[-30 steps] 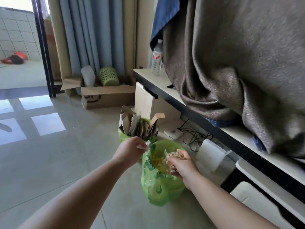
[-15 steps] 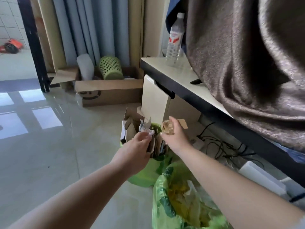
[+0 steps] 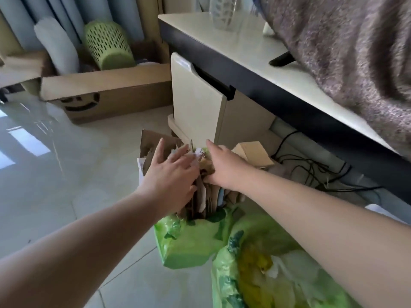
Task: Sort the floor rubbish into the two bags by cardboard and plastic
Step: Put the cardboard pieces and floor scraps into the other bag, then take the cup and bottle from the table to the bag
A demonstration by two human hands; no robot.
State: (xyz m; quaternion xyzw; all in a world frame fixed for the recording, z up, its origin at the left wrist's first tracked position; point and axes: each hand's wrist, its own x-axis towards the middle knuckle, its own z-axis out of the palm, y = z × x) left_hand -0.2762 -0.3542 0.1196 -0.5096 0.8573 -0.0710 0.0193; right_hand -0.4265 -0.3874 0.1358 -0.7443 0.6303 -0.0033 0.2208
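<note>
- Cardboard bag (image 3: 186,245): green plastic, on the floor in front of the cream cabinet (image 3: 198,103), packed with upright cardboard scraps (image 3: 204,196).
- Scraps: judged light, stiff, rough-edged; best taken by the flat faces and pressed down.
- Left hand (image 3: 171,174): fingers spread, flat on the scraps.
- Right hand (image 3: 224,167): beside it on the scraps; grip could not be told.
- Plastic bag (image 3: 266,270): touching the cardboard bag, nearer the camera; soft, thin.
- Writing: none legible; a printed smile mark showed on the cardboard box (image 3: 106,96) left of the cabinet.

Both forearms bare, no sleeves visible; thin ring on left hand (image 3: 171,174) finger.
</note>
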